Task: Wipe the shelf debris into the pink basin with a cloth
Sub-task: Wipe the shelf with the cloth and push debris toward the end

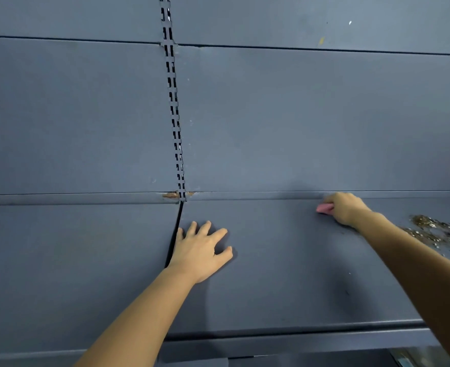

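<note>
Bunched pink cloth (pixel 325 208), shelf (pixel 284 274) rear

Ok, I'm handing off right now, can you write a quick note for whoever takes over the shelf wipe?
Left hand: open, flat on the shelf beside the gap between panels.
Right hand: fingers curled round the pink cloth at the back edge of the shelf.
Debris: a loose pile lies on the shelf to the right of the right forearm; a little brown dirt sits at the back by the slotted upright.
Pink basin: not in view.
Done: none of the pile is off the shelf.
Left: sweep both into the basin.
</note>
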{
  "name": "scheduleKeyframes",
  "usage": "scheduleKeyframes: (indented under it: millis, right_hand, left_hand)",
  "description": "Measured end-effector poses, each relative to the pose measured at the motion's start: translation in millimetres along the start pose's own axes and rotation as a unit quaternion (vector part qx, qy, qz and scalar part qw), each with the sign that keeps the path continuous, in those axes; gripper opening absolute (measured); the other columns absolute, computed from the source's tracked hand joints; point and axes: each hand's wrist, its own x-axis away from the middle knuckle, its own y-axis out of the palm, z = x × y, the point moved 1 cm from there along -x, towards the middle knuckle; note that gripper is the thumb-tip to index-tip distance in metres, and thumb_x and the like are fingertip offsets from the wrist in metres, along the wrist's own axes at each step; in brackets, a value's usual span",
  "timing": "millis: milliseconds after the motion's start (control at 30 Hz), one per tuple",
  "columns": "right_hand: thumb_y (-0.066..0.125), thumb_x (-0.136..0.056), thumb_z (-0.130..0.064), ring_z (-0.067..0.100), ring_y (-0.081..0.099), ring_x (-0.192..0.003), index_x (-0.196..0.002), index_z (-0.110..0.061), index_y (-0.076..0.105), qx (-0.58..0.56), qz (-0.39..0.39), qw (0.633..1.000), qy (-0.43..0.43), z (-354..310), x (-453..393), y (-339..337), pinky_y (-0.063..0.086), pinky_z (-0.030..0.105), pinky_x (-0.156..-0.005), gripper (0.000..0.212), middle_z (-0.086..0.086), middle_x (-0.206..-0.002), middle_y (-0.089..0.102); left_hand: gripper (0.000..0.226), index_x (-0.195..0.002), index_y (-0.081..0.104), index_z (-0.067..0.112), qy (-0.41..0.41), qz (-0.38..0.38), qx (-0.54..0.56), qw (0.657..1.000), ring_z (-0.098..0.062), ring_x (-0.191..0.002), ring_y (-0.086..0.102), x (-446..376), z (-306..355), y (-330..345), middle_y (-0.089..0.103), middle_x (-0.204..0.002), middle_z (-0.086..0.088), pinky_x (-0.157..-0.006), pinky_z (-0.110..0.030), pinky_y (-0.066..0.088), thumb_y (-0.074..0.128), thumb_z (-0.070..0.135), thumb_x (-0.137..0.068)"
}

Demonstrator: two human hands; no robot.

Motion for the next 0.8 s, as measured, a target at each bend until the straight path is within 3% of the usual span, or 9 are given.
scheduleKeyframes:
  millis: [67, 133, 200, 300, 433, 633, 700, 733, 800]
  right_hand:
    - [0.04, -0.086, 0.0, 0.023, 0.038, -0.08, -0.055, -0.029, 0.038, -0.005, 0.023, 0.999, -0.034, -16, 12, -14, 0.031, 0.028, -0.056, 0.042, 0.006, -0.087, 0.05]
    - [0.043, -0.085, 0.001, 0.022, 0.044, -0.084, -0.064, -0.035, 0.047, 0.021, 0.023, 0.994, -0.106, -50, 35, -17, 0.035, 0.022, -0.071, 0.042, -0.001, -0.091, 0.056]
    - [0.046, -0.083, 0.001, 0.023, 0.052, -0.093, -0.078, -0.036, 0.057, 0.042, -0.01, 0.983, -0.181, -86, 64, -2, 0.037, 0.025, -0.079, 0.039, 0.0, -0.109, 0.062]
    - [0.038, -0.083, 0.007, 0.023, 0.046, -0.121, -0.109, -0.033, 0.059, 0.076, -0.038, 0.964, -0.251, -120, 101, 40, 0.04, 0.035, -0.08, 0.052, 0.001, -0.133, 0.047]
    - [0.036, -0.087, 0.008, 0.025, 0.031, -0.138, -0.139, -0.022, 0.04, 0.058, -0.015, 0.978, -0.198, -102, 100, 50, 0.027, 0.033, -0.11, 0.06, 0.002, -0.147, 0.037]
    - [0.039, -0.082, 0.007, 0.027, 0.049, -0.127, -0.128, -0.024, 0.054, 0.018, 0.023, 0.999, -0.014, 4, 69, 27, 0.04, 0.031, -0.102, 0.058, 0.006, -0.139, 0.05]
    - [0.037, -0.08, 0.01, 0.03, 0.055, -0.108, -0.094, -0.025, 0.064, 0.003, 0.005, 1.0, 0.008, 15, 70, 16, 0.043, 0.03, -0.087, 0.046, 0.01, -0.119, 0.055]
    - [0.036, -0.078, 0.011, 0.03, 0.052, -0.094, -0.072, -0.026, 0.054, -0.002, 0.004, 1.0, 0.011, 13, 72, 11, 0.039, 0.03, -0.075, 0.042, 0.01, -0.103, 0.052]
    - [0.036, -0.08, 0.01, 0.028, 0.051, -0.09, -0.067, -0.024, 0.044, -0.022, 0.03, 0.999, -0.002, 1, 77, 2, 0.033, 0.029, -0.065, 0.037, 0.005, -0.095, 0.052]
  left_hand:
    - [0.052, -0.145, 0.025, 0.036, 0.001, -0.001, 0.002, 1.0, -0.029, -0.148, 0.005, 0, 0, 0, 0.013, -0.16, 0.001, -0.12, -0.048, 0.005, 0.029, 0.049, -0.096]
    - [0.052, -0.145, 0.025, 0.036, 0.002, 0.002, 0.002, 1.0, -0.029, -0.148, 0.006, 0, -1, -1, 0.014, -0.16, 0.0, -0.12, -0.048, 0.006, 0.029, 0.05, -0.095]
    - [0.052, -0.145, 0.026, 0.036, 0.003, 0.006, 0.0, 1.0, -0.029, -0.148, 0.007, 0, -1, -1, 0.015, -0.159, -0.001, -0.12, -0.048, 0.008, 0.029, 0.051, -0.095]
    - [0.052, -0.145, 0.026, 0.036, 0.006, 0.006, -0.004, 1.0, -0.029, -0.148, 0.008, 2, -1, -1, 0.014, -0.159, -0.001, -0.119, -0.048, 0.008, 0.029, 0.051, -0.096]
    - [0.051, -0.146, 0.024, 0.037, 0.005, 0.001, 0.002, 1.0, -0.028, -0.149, 0.005, 3, -1, -1, 0.01, -0.16, 0.0, -0.12, -0.047, 0.005, 0.027, 0.049, -0.097]
    - [0.051, -0.146, 0.023, 0.036, 0.008, -0.001, 0.001, 1.0, -0.028, -0.148, 0.005, 3, 0, 0, 0.011, -0.16, 0.0, -0.12, -0.047, 0.006, 0.026, 0.049, -0.097]
    - [0.051, -0.146, 0.024, 0.036, 0.009, -0.001, 0.002, 1.0, -0.028, -0.148, 0.005, 2, 0, 0, 0.011, -0.16, 0.0, -0.12, -0.048, 0.006, 0.026, 0.049, -0.097]
    - [0.051, -0.146, 0.024, 0.036, 0.009, -0.001, 0.002, 1.0, -0.028, -0.148, 0.005, 2, 0, 0, 0.012, -0.16, 0.0, -0.12, -0.049, 0.006, 0.026, 0.049, -0.097]
    - [0.051, -0.146, 0.025, 0.035, 0.01, -0.001, 0.002, 1.0, -0.029, -0.148, 0.006, 2, -1, 1, 0.012, -0.16, -0.001, -0.119, -0.05, 0.006, 0.026, 0.049, -0.096]
